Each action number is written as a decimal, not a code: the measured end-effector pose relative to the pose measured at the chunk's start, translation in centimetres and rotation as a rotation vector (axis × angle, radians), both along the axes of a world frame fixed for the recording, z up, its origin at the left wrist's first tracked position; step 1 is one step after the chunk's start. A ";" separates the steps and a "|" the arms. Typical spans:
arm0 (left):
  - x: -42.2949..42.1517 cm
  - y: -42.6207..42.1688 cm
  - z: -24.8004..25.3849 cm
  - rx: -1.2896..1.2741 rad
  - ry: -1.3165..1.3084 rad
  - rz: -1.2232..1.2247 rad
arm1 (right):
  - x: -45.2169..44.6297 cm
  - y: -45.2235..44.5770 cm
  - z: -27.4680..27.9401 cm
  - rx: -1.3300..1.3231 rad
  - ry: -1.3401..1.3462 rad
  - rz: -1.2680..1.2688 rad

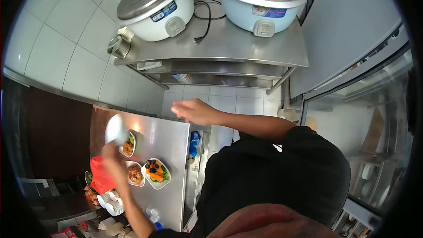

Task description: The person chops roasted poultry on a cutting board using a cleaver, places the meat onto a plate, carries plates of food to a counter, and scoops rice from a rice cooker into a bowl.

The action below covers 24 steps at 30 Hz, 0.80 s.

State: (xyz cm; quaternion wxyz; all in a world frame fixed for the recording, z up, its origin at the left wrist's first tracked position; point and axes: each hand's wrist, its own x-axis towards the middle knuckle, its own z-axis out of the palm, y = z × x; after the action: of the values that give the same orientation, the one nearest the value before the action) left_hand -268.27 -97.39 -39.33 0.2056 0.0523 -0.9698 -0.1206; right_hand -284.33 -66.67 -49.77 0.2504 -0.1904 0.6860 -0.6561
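Observation:
My left hand (115, 158) is over the steel counter, smeared by motion. Its fingers hold a blurred white bowl (114, 128), whose contents I cannot make out. Just beside it stands a white dish of food with greens (128, 144), partly covered by the bowl and hand. Nearer me are a white dish of brown meat pieces (135, 174) and a white dish with orange slices, greens and dark pieces (157, 172). A red plastic bag (102, 176) lies behind my left wrist. My right hand (194, 110) hovers past the counter's edge, fingers stretched out, holding nothing.
Stacked white cups (113, 208) stand by the bag on the steel counter (169, 139). Two large rice cookers, one white (156, 11) and one pale blue (260, 6), sit on a steel table (211, 50) with a black cord (208, 22). A glass-doored cabinet (357, 119) is at right.

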 end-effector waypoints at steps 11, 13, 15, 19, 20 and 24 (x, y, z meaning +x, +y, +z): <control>-19.1 25.7 -2.2 0.691 0.363 -0.642 | -9.2 15.2 6.7 -0.261 -0.262 -0.221; -22.1 28.1 -3.5 1.650 0.271 -0.576 | -10.6 15.5 8.1 -0.211 -0.195 -0.277; -24.8 28.8 -5.6 2.360 -0.066 -0.545 | -12.1 15.2 9.0 -0.083 -0.141 -0.293; -29.5 28.2 -7.4 2.713 -0.352 -0.326 | -16.1 13.3 9.1 0.460 0.431 -0.241; -30.5 27.5 -8.5 2.735 -0.345 -0.317 | -17.5 13.0 9.6 0.548 0.526 -0.263; -33.6 24.1 -10.3 2.715 -0.424 -0.279 | -26.6 14.9 14.7 0.716 0.704 -0.519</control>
State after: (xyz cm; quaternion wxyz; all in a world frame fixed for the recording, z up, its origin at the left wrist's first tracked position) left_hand -301.90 -73.27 -49.60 -0.1699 0.1304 -0.1025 -0.9714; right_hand -310.93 -51.81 -35.04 -0.1142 -0.1263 0.9323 -0.3192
